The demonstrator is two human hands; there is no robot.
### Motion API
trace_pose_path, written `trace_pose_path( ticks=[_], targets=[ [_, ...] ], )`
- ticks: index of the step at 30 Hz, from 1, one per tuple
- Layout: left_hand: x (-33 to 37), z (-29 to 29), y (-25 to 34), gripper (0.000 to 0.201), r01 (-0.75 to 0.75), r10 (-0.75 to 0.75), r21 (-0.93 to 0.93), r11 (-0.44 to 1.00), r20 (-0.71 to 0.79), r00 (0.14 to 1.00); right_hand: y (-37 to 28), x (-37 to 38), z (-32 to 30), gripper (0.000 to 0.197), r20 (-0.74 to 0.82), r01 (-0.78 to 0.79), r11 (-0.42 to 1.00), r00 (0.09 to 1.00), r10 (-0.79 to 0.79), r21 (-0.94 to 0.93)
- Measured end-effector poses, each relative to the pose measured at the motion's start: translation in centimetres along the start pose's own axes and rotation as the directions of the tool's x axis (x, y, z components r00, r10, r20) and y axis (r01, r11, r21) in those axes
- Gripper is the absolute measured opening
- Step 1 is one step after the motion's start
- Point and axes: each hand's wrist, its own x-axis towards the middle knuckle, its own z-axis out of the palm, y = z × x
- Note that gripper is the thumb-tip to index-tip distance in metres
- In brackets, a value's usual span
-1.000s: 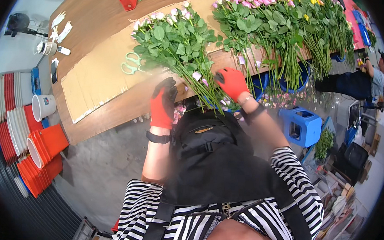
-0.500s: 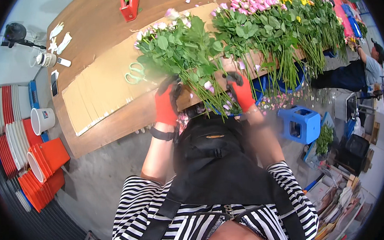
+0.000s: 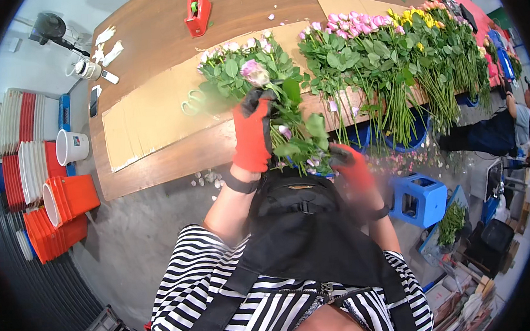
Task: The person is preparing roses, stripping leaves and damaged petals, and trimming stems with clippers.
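Note:
A single rose (image 3: pixel 254 73) with a pale, pink-edged bloom is raised over the table edge, its leafy stem slanting down toward me. Just below the bloom, my left hand (image 3: pixel 253 133), in a red glove with dark fingers, is closed around the stem. Lower and to the right, my right hand (image 3: pixel 351 165), in a matching glove, has its fingers curled beside the stem's leaves (image 3: pixel 316 131); what lies between them is hidden. Behind my left hand, a bunch of pale roses (image 3: pixel 230 67) rests on cardboard (image 3: pixel 153 127). Green-handled scissors (image 3: pixel 192 102) lie left of that bunch.
Pink roses (image 3: pixel 353 23) and yellow roses (image 3: pixel 414 17) lie along the table (image 3: pixel 153 26), stems over its edge. A red tape dispenser (image 3: pixel 197 15) stands at the back. A blue stool (image 3: pixel 420 199) is at right; orange buckets (image 3: pixel 67 199) are at left. Another person (image 3: pixel 487 130) stands far right.
My left hand has come up from the table edge with the rose, now held in front of the bunch. My right hand has moved lower and nearer to me.

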Motion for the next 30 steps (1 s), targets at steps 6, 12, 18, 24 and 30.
trace_pose_path(
  ticks=[6,12,18,24,30],
  targets=[
    [-4.6,5.3,-0.8,0.022,-0.185,0.161,0.175,0.967,0.146,0.976,-11.7,0.6,-3.2,0.044,-0.312,0.311,0.907,0.865,-0.394,-0.284],
    [-8.1,7.7,-2.7,0.008,-0.306,0.178,0.517,0.799,0.283,0.942,-17.7,1.0,-1.6,0.041,-0.308,0.405,0.814,0.779,-0.546,-0.417],
    [-9.6,8.9,-3.0,0.012,-0.178,0.085,0.331,0.927,0.279,0.957,-17.0,0.0,-2.4,0.030,-0.337,0.384,0.912,0.885,-0.320,0.141],
    [-9.6,9.4,-3.3,0.012,0.095,-0.104,0.051,0.994,0.225,0.969,-14.2,0.4,-1.9,0.022,-0.367,0.312,0.819,0.920,-0.135,0.482],
    [-7.3,6.8,-2.7,0.008,0.075,-0.097,0.088,0.993,0.293,0.951,-13.6,-0.2,-2.3,0.030,-0.423,0.467,0.670,0.873,-0.245,0.577]
  ],
)
